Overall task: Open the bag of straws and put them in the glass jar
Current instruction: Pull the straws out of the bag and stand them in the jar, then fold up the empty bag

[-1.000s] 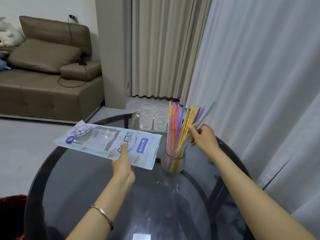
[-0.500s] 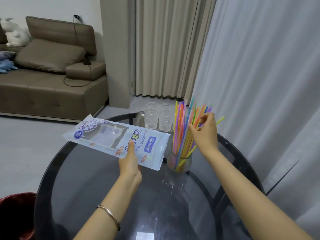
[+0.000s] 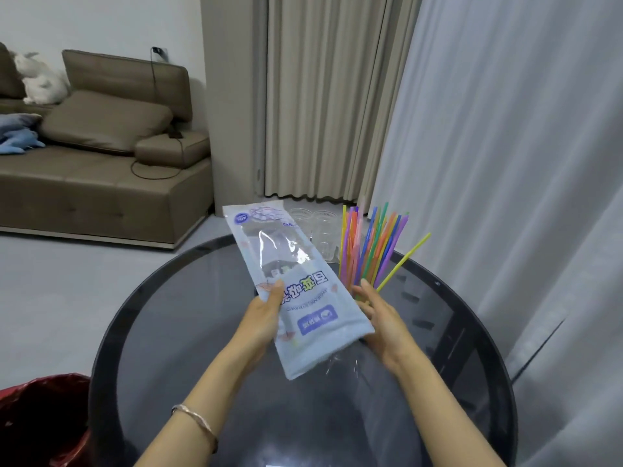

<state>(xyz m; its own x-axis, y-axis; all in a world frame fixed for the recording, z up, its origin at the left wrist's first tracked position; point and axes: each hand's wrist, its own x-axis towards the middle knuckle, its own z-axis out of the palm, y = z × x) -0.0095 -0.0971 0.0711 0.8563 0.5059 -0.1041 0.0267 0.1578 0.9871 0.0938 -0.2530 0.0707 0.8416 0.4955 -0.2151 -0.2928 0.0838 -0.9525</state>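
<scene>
Holding emptied straw bag (image 3: 296,291) in left hand (image 3: 261,318); right hand (image 3: 381,318) spread open alongside; keeping bag clear of straws (image 3: 371,251).

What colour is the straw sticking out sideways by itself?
Yellow straw, clearest in the head view.

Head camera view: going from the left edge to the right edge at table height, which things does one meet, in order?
Red plastic bin bag → left hand → pale blue straw bag → right hand → lone yellow-green straw leaning right → white sheer curtain.
</scene>
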